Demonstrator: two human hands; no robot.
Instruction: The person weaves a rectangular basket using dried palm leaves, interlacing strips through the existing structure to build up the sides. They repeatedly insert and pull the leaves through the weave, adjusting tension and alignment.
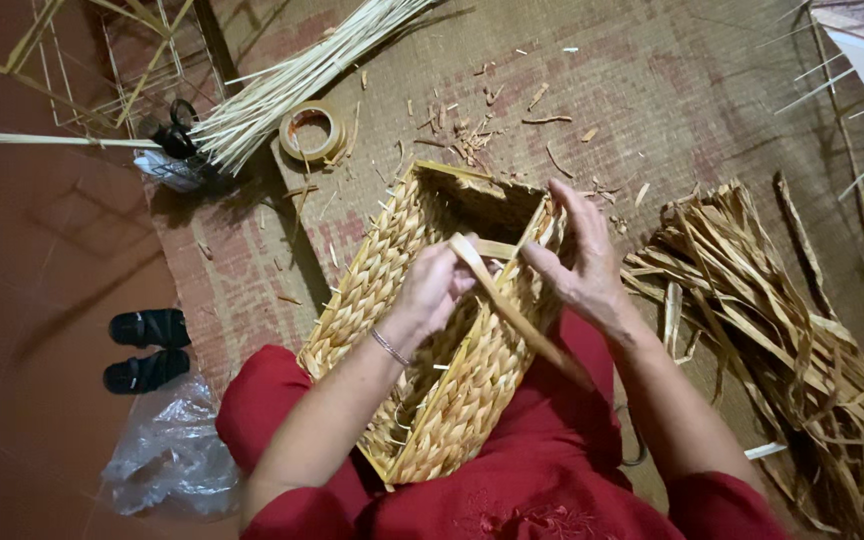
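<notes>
A person in red clothing sits on a woven floor mat with a rectangular woven basket resting on the lap. The left hand pinches a flat fibre strip at the basket's rim, fingers curled tight; the right hand grips the rim beside it, fingers partly spread. A tape roll lies just beyond, a clear plastic bag and black sandals lie at left, and a dried fibre pile sits at right.
</notes>
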